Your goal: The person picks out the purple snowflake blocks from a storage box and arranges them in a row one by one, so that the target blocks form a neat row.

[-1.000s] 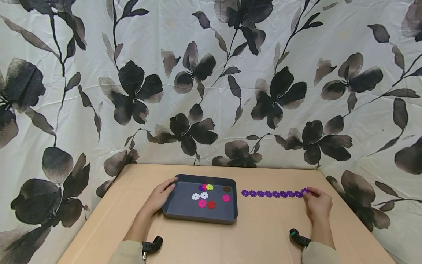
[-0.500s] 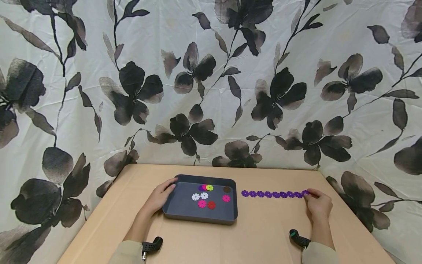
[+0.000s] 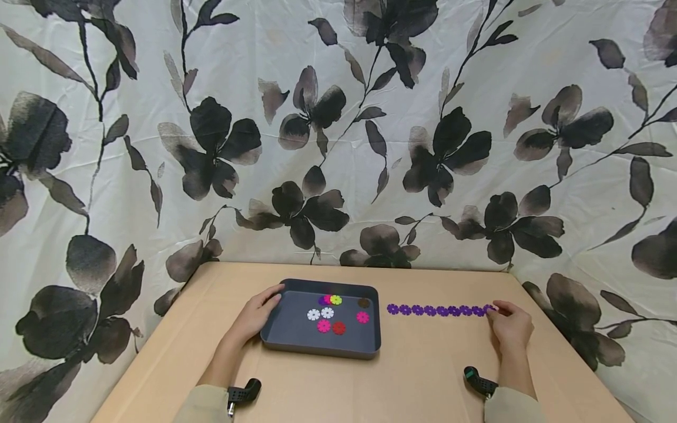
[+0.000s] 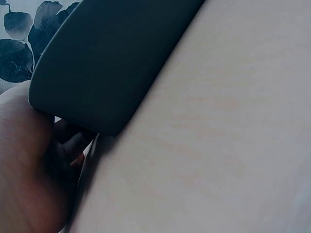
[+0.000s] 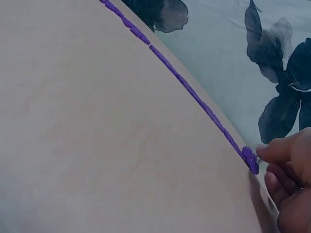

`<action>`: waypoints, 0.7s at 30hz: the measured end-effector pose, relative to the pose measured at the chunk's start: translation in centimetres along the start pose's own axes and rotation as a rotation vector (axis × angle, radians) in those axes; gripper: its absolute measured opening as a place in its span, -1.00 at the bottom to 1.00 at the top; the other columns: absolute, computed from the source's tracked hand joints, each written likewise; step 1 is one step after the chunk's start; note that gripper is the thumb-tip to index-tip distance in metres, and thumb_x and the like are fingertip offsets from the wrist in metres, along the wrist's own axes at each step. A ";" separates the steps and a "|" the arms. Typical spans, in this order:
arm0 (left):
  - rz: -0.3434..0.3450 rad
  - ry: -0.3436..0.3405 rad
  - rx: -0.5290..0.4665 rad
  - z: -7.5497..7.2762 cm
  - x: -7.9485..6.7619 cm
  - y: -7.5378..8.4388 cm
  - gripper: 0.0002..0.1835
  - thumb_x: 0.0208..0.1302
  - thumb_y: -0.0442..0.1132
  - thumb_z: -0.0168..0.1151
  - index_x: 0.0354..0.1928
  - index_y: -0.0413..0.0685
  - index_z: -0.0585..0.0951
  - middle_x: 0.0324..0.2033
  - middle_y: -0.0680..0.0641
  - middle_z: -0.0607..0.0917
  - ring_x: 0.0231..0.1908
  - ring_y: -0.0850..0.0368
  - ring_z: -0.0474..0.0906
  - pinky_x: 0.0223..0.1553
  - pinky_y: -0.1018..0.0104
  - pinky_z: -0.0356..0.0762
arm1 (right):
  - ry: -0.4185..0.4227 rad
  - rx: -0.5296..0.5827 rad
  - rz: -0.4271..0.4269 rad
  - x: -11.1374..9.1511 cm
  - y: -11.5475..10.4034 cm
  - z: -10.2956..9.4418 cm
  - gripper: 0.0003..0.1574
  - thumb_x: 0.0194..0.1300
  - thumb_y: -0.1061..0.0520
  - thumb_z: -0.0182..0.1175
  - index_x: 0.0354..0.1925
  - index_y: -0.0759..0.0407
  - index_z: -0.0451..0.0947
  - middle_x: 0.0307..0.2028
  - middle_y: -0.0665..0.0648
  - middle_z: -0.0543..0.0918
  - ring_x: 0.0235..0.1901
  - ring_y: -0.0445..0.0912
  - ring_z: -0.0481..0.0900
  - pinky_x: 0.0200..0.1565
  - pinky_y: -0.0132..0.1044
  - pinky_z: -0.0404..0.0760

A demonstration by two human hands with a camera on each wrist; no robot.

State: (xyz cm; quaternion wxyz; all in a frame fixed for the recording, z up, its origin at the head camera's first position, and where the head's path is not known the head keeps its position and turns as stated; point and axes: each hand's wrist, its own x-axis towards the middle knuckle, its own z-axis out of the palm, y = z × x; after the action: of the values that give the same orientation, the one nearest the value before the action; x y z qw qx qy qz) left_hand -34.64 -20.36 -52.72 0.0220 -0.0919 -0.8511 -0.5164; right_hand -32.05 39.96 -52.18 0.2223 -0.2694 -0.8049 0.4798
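Note:
My left hand [image 3: 252,314] grips the left end of a dark grey tray [image 3: 296,348], thumb at the rim. In the left wrist view its fingers [image 4: 73,145] curl by the tray's underside, partly hidden. To the right of the tray, a straight row of purple flower-shaped discs [image 3: 429,311] lies on the table. At the row's right end my right hand [image 3: 511,326] pinches a purple flower disc [image 5: 249,159] between thumb and forefinger. That disc is tilted up and touches the last one in the row.
Inside the tray lie white discs [image 3: 327,313], pink discs [image 3: 324,326], a red disc [image 3: 338,328], a brown disc [image 3: 363,302] and a yellow disc [image 3: 335,299] overlapping others. A floral cloth [image 3: 370,147] hangs behind the tan table [image 3: 423,376].

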 end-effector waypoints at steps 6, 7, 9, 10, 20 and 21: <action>0.003 -0.003 0.001 -0.2 0.1 0.1 -0.52 0.67 -0.07 -0.01 0.52 0.05 0.43 0.53 -0.19 0.38 0.58 -0.21 0.18 0.58 -0.23 0.11 | 0.007 0.033 -0.057 -0.4 -1.7 0.2 -0.58 0.48 0.18 0.26 0.23 0.27 0.63 0.09 0.30 0.63 -0.05 -0.02 0.49 -0.30 -0.53 0.45; 0.006 -0.006 0.002 -0.2 0.1 0.1 -0.51 0.67 -0.07 -0.02 0.52 0.04 0.42 0.53 -0.19 0.38 0.58 -0.22 0.18 0.58 -0.23 0.11 | -0.003 0.057 -0.055 -0.5 -2.0 0.3 -0.58 0.49 0.17 0.26 0.24 0.25 0.63 0.07 0.27 0.63 -0.07 -0.05 0.49 -0.33 -0.55 0.47; 0.004 -0.009 -0.001 -0.2 0.1 0.2 -0.51 0.67 -0.07 -0.02 0.52 0.05 0.42 0.53 -0.18 0.37 0.58 -0.21 0.18 0.58 -0.22 0.10 | -0.017 0.094 -0.057 -0.8 -2.6 0.5 -0.58 0.49 0.14 0.26 0.24 0.22 0.63 0.00 0.18 0.65 -0.13 -0.13 0.51 -0.37 -0.58 0.51; 0.005 -0.012 -0.002 -0.2 0.0 0.2 -0.51 0.67 -0.07 -0.02 0.53 0.05 0.42 0.53 -0.18 0.37 0.58 -0.21 0.18 0.58 -0.22 0.10 | -0.024 0.109 -0.058 -0.9 -2.9 0.7 -0.58 0.49 0.13 0.27 0.24 0.21 0.64 -0.05 0.11 0.65 -0.17 -0.18 0.51 -0.38 -0.58 0.53; 0.012 -0.010 0.000 0.0 0.1 0.0 -0.51 0.67 -0.08 -0.01 0.52 0.04 0.43 0.53 -0.19 0.38 0.57 -0.23 0.18 0.58 -0.24 0.11 | -0.114 0.216 -0.225 -2.1 -7.1 2.8 -0.63 0.43 0.14 0.35 0.15 0.22 0.70 -0.19 -0.11 0.72 -0.22 -0.39 0.56 -0.27 -0.64 0.58; 0.011 -0.011 0.003 -0.1 0.1 0.0 -0.51 0.67 -0.08 -0.02 0.52 0.04 0.43 0.53 -0.19 0.38 0.57 -0.23 0.18 0.58 -0.24 0.11 | -0.130 0.223 -0.252 -2.4 -7.5 3.3 -0.64 0.42 0.15 0.36 0.14 0.23 0.70 -0.17 -0.07 0.73 -0.21 -0.39 0.57 -0.26 -0.63 0.58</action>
State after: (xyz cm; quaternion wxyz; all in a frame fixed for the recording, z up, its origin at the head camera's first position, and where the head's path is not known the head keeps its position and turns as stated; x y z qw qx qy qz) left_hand -34.69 -20.39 -52.66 0.0203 -0.0995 -0.8514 -0.5146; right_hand -33.91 33.28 -47.15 0.2564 -0.1086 -0.7868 0.5508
